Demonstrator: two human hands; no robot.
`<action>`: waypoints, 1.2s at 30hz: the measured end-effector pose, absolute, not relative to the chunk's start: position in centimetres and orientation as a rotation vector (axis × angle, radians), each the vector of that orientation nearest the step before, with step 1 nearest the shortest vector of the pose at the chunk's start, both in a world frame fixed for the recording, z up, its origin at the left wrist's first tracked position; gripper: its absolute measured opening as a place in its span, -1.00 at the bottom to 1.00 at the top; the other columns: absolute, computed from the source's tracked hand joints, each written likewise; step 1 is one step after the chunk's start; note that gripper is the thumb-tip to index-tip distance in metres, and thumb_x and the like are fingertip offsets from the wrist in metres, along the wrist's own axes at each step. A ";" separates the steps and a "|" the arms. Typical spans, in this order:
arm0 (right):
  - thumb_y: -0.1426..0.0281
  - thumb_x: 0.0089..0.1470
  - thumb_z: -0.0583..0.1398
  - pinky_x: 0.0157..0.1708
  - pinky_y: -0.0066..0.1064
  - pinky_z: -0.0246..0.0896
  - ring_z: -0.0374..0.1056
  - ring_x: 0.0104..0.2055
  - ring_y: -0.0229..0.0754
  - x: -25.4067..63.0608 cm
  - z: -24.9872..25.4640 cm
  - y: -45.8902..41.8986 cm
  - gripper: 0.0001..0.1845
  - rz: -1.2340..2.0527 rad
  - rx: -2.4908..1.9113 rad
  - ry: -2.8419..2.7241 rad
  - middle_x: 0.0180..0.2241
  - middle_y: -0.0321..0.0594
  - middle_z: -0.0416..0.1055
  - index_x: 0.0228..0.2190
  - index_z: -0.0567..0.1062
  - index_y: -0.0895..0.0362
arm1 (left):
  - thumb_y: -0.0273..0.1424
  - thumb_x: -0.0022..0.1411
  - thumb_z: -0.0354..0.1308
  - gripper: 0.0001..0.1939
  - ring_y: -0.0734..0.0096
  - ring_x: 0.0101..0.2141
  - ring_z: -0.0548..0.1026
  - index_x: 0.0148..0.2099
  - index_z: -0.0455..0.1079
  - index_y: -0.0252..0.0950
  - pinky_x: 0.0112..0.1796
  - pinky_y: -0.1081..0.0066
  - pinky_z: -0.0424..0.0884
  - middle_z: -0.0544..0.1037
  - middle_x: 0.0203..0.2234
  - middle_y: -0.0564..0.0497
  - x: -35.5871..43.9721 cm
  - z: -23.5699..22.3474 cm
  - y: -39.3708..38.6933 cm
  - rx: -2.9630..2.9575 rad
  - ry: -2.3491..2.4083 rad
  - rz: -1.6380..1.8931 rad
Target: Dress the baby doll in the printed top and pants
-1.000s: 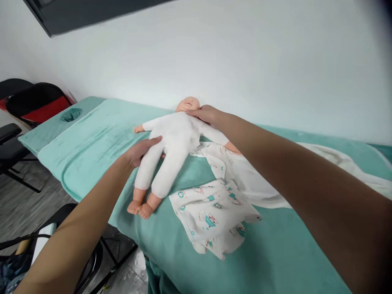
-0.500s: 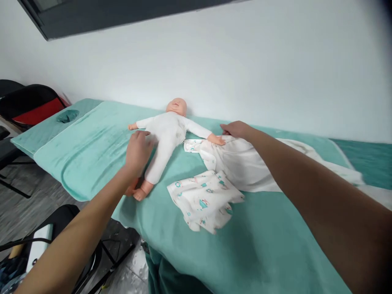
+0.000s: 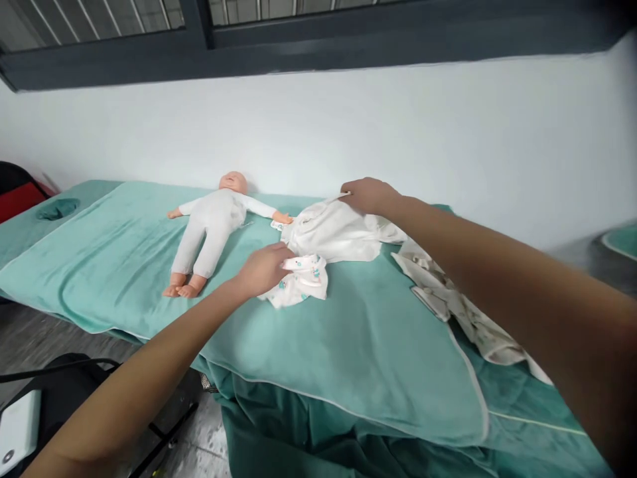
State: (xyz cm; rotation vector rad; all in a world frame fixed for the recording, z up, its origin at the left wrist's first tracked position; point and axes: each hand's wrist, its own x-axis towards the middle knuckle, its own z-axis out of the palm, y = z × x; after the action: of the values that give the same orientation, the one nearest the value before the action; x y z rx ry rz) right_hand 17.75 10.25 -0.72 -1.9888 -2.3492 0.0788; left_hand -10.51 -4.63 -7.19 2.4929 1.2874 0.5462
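Note:
A baby doll [image 3: 215, 212] in a white bodysuit lies on its back on the green bed cover, arms spread. To the right of it is a rumpled white baby garment [image 3: 331, 234], whose near side meets a printed white cloth [image 3: 304, 279] with small coloured figures. Whether these two are one piece I cannot tell. My left hand [image 3: 266, 267] is closed on the printed cloth at its left edge. Pinched in my right hand [image 3: 371, 196] is the upper edge of the white garment, raised a little. The doll's hand lies beside the garment's left end.
More pale clothing [image 3: 455, 302] lies bunched at the right, partly behind my right forearm. The green-covered bed [image 3: 358, 358] runs along a white wall [image 3: 298, 133] under a dark window frame [image 3: 348, 43]. At lower left, a white device [image 3: 20, 425] rests on a black chair [image 3: 64, 385].
My left hand has moved from beside the doll to the printed cloth and taken hold of it. My right hand now lifts the white garment's edge. The view has shifted right.

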 end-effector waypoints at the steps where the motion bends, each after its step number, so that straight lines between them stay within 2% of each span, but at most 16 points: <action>1: 0.18 0.27 0.13 0.00 -0.16 0.26 0.38 0.08 0.12 17.6 0.3 8.8 -0.63 0.090 -1.898 -2.358 0.06 -0.10 0.50 0.01 0.57 0.01 | -0.41 0.30 0.08 -0.84 0.18 -0.07 0.50 -0.15 0.48 -0.20 -0.13 0.28 0.40 0.54 -0.14 -0.08 -9.6 -6.5 -4.8 2.538 1.278 0.654; 4: 0.18 0.24 0.18 -0.09 -0.29 0.24 0.43 -0.06 0.02 16.4 3.3 4.0 -0.71 0.302 -1.562 -2.423 -0.13 -0.22 0.57 -0.13 0.62 0.01 | -0.41 0.30 0.10 -0.88 0.10 0.20 0.33 -0.16 0.47 -0.22 0.13 0.17 0.30 0.39 0.18 -0.13 -6.9 -4.8 -4.9 2.665 1.266 0.982; 6: 0.16 0.24 0.19 -0.16 -0.33 0.22 0.43 -0.13 -0.04 15.6 5.1 0.7 -0.73 0.503 -1.387 -2.456 -0.23 -0.29 0.57 -0.22 0.64 0.01 | -0.39 0.30 0.13 -0.88 0.08 0.26 0.27 -0.13 0.46 -0.22 0.20 0.12 0.22 0.32 0.26 -0.13 -5.4 -3.7 -4.7 2.721 1.223 1.062; 9: 0.21 0.24 0.19 -0.23 -0.35 0.17 0.41 -0.22 -0.09 15.5 7.2 -3.2 -0.75 0.538 -1.362 -2.520 -0.36 -0.30 0.52 -0.34 0.61 0.05 | -0.39 0.34 0.08 -0.85 0.16 0.05 0.44 -0.09 0.44 -0.19 0.11 0.16 0.29 0.51 -0.01 -0.10 -4.3 -2.2 -4.6 2.833 1.215 0.958; 11: 0.22 0.19 0.26 -0.26 -0.33 0.18 0.41 -0.24 -0.07 16.3 8.0 -5.0 -0.82 0.515 -1.459 -2.541 -0.34 -0.27 0.53 -0.31 0.59 0.05 | -0.42 0.36 0.03 -0.82 0.15 -0.09 0.48 -0.09 0.44 -0.19 0.01 0.16 0.33 0.53 -0.17 -0.10 -4.3 -1.5 -5.0 2.960 1.292 0.870; 15: 0.19 0.03 0.38 -0.26 -0.28 0.32 0.48 -0.20 0.03 18.5 7.8 -7.2 -0.74 0.853 -1.623 -2.539 -0.22 -0.22 0.58 -0.24 0.56 0.02 | -0.48 0.35 -0.04 -0.74 0.13 -0.22 0.53 -0.06 0.45 -0.20 -0.21 0.22 0.34 0.54 -0.20 -0.15 -5.1 -0.8 -6.5 3.065 1.452 0.749; 17: 0.23 0.08 0.34 -0.15 -0.24 0.37 0.50 -0.12 0.06 18.7 6.5 -7.8 -0.77 1.030 -1.515 -2.563 -0.15 -0.23 0.59 -0.21 0.56 0.02 | -0.47 0.33 0.00 -0.71 0.15 -0.26 0.55 0.03 0.42 -0.22 -0.27 0.25 0.33 0.56 -0.16 -0.16 -5.3 -0.6 -7.4 2.937 1.604 0.812; 19: 0.28 0.13 0.28 0.01 -0.18 0.35 0.48 -0.02 0.10 18.0 4.7 -8.3 -0.74 1.011 -1.415 -2.548 -0.06 -0.21 0.58 -0.12 0.55 0.03 | -0.46 0.28 0.06 -0.62 0.15 -0.25 0.56 0.14 0.35 -0.24 -0.28 0.27 0.34 0.56 -0.08 -0.16 -5.3 -0.3 -8.3 2.712 1.782 0.965; 21: 0.30 0.16 0.24 0.14 -0.10 0.29 0.43 0.08 0.13 16.5 2.6 -8.6 -0.66 0.942 -1.386 -2.436 0.04 -0.15 0.54 -0.02 0.51 0.06 | -0.50 0.23 0.09 -0.53 0.16 -0.21 0.56 0.19 0.30 -0.24 -0.24 0.27 0.37 0.55 -0.04 -0.14 -5.3 0.1 -9.2 2.484 1.857 1.136; 23: 0.30 0.16 0.24 0.16 -0.08 0.29 0.41 0.12 0.13 14.3 0.5 -8.9 -0.60 1.050 -1.318 -2.223 0.08 -0.12 0.52 0.04 0.48 0.08 | -0.54 0.20 0.09 -0.56 0.19 -0.15 0.53 0.13 0.35 -0.23 -0.16 0.27 0.39 0.54 -0.05 -0.09 -5.3 0.7 -10.1 2.337 1.743 1.282; 25: 0.29 0.12 0.26 0.09 -0.12 0.37 0.45 0.07 0.09 12.1 -1.3 -9.1 -0.57 1.329 -1.172 -1.906 0.03 -0.11 0.55 0.04 0.49 0.09 | -0.51 0.20 0.14 -0.64 0.25 -0.11 0.50 0.06 0.40 -0.24 -0.10 0.29 0.42 0.53 -0.08 -0.07 -5.6 1.2 -10.9 2.229 1.468 1.359; 28: 0.29 0.07 0.29 -0.04 -0.16 0.47 0.52 -0.05 0.05 9.3 -2.9 -9.2 -0.55 1.646 -0.938 -1.412 -0.10 -0.09 0.60 0.00 0.52 0.14 | -0.34 0.25 0.23 -0.66 0.30 -0.07 0.48 0.08 0.44 -0.24 -0.04 0.29 0.44 0.48 -0.02 -0.08 -7.1 1.7 -11.4 2.099 1.095 1.297; 31: 0.35 0.06 0.29 -0.02 -0.15 0.49 0.53 -0.07 0.03 7.6 -2.7 -8.9 -0.57 1.740 -0.806 -1.159 -0.16 -0.08 0.62 -0.01 0.54 0.15 | -0.22 0.20 0.33 -0.45 0.14 0.17 0.36 0.21 0.37 -0.18 0.13 0.15 0.37 0.35 0.18 -0.12 -9.5 1.7 -11.1 2.082 1.123 1.340; 33: 0.39 0.07 0.27 0.04 -0.13 0.47 0.52 -0.03 0.04 6.9 -2.4 -8.6 -0.58 1.780 -0.745 -1.104 -0.14 -0.08 0.62 0.00 0.55 0.15 | -0.19 0.13 0.39 -0.21 0.04 0.30 0.22 0.35 0.21 -0.10 0.24 0.03 0.27 0.25 0.29 -0.13 -11.1 1.4 -10.9 2.067 1.207 1.319; 34: 0.40 0.08 0.25 0.07 -0.12 0.45 0.51 0.00 0.05 6.5 -2.3 -8.5 -0.58 1.803 -0.719 -1.097 -0.13 -0.08 0.62 0.00 0.55 0.15 | -0.18 0.13 0.39 -0.14 0.01 0.33 0.19 0.40 0.13 -0.07 0.27 -0.01 0.23 0.22 0.32 -0.13 -11.8 1.2 -10.9 2.053 1.211 1.265; 36: 0.40 0.09 0.23 0.11 -0.09 0.43 0.50 0.03 0.06 5.6 -2.8 -8.8 -0.59 1.859 -0.689 -1.104 -0.12 -0.08 0.61 -0.01 0.55 0.16 | -0.14 0.16 0.35 -0.12 -0.01 0.33 0.23 0.43 0.08 -0.08 0.29 -0.03 0.21 0.26 0.33 -0.12 -13.2 0.5 -11.5 2.020 1.180 1.151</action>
State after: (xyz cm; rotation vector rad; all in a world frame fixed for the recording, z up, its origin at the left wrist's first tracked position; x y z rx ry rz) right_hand 5.59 -8.75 -2.81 -0.6886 -1.1040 1.8593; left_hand -13.19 -11.46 0.52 2.0199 1.1801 1.1512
